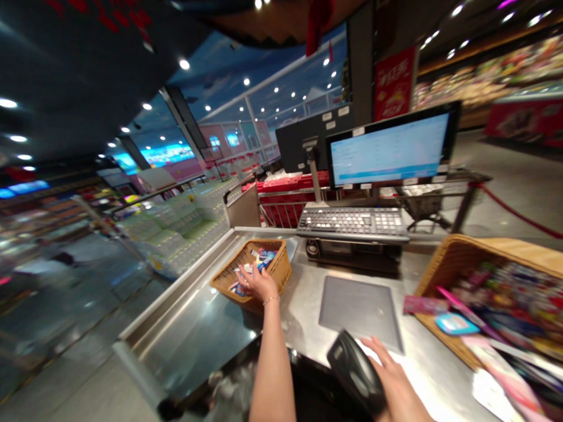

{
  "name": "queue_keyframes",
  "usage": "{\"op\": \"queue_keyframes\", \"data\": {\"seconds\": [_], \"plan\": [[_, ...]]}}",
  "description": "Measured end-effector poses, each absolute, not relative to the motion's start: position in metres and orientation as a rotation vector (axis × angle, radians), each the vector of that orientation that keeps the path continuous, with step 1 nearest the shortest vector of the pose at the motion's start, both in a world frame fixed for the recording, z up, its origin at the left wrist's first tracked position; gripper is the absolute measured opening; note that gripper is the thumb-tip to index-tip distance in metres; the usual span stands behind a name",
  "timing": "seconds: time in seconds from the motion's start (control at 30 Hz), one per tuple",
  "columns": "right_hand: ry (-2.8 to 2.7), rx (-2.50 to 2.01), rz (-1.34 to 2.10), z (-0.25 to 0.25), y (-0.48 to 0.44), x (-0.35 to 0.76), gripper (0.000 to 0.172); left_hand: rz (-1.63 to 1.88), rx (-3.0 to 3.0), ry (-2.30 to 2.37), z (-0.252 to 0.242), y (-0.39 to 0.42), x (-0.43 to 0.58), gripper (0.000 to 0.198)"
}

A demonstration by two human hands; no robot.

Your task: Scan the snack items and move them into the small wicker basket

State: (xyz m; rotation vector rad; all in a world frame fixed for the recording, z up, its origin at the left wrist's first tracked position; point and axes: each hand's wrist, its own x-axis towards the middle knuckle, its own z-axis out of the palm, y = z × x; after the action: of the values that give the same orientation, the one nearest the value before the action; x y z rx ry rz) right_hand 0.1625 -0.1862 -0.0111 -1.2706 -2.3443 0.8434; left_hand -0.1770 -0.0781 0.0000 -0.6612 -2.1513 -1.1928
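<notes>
My left hand reaches over a small wicker basket on the metal counter, its fingers spread and curved just above the contents. Small blue, white and red packets lie in that basket under and beyond the fingers; whether a fingertip touches one is hard to tell. At the lower right, my right hand is closed around a black handheld barcode scanner, held over the near part of the counter. A flat grey pad lies on the counter just beyond the scanner.
Behind the pad stand a keyboard and a lit monitor. A large wicker basket crowded with small packaged goods occupies the right side. The counter's raised metal edge runs along the left. Red shopping carts stand beyond.
</notes>
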Motion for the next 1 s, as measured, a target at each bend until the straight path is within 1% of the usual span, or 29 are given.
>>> {"op": "queue_keyframes", "data": {"seconds": [0.27,0.47,0.6,0.87,1.0], "plan": [[-2.312,-1.269,0.861,-0.011,-0.186,0.164,0.063,-1.232,-0.663,-2.173,0.002,-0.077,-0.177,0.032],[-2.26,-1.273,0.916,-0.009,-0.187,0.164,0.061,-1.254,-0.712,-2.123,-0.001,-0.074,-0.175,0.031],[-2.282,-1.27,0.882,-0.012,-0.188,0.164,0.061,-1.256,-0.797,-2.103,-0.005,-0.068,-0.164,0.034],[-2.244,-1.281,0.919,-0.005,-0.189,0.166,0.058,-1.25,-0.948,-2.084,-0.019,-0.055,-0.138,0.027],[-2.195,-1.307,0.95,0.001,-0.19,0.166,0.056,-1.197,-0.977,-2.115,-0.021,-0.054,-0.128,0.026]]}}
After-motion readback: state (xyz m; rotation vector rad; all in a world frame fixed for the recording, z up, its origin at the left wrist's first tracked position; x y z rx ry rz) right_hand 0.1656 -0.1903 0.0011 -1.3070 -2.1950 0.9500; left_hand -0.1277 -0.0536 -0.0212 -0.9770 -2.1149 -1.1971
